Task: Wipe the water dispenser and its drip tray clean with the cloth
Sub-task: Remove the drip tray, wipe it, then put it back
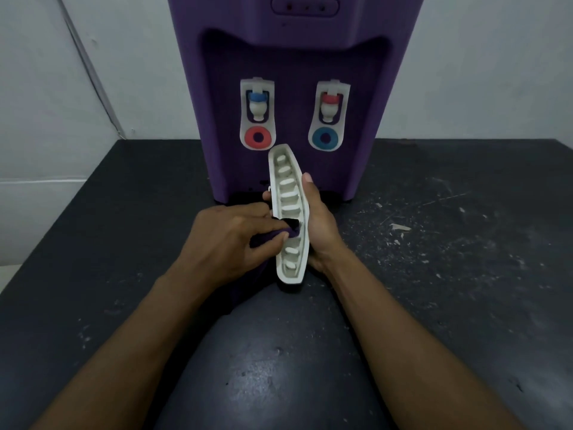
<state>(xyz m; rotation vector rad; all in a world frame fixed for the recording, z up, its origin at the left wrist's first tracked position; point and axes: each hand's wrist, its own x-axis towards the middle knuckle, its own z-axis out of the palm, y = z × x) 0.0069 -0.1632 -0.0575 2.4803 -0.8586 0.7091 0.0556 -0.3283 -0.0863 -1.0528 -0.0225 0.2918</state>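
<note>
A purple water dispenser [291,72] stands at the back of a dark table, with two white taps on its front. The white slotted drip tray [286,193] is off the dispenser, held on edge above the table. My right hand [319,225] grips it from the right side, thumb along its rim and fingertips showing at its left edge. My left hand [229,237] holds a dark purple cloth [248,287] and presses a bunched part of it against the tray's slotted face near the middle. The rest of the cloth hangs down under my left hand.
The dark table [434,243] has white flecks and scratches on its right half. A pale wall [93,72] rises behind the dispenser and beyond the table's left edge.
</note>
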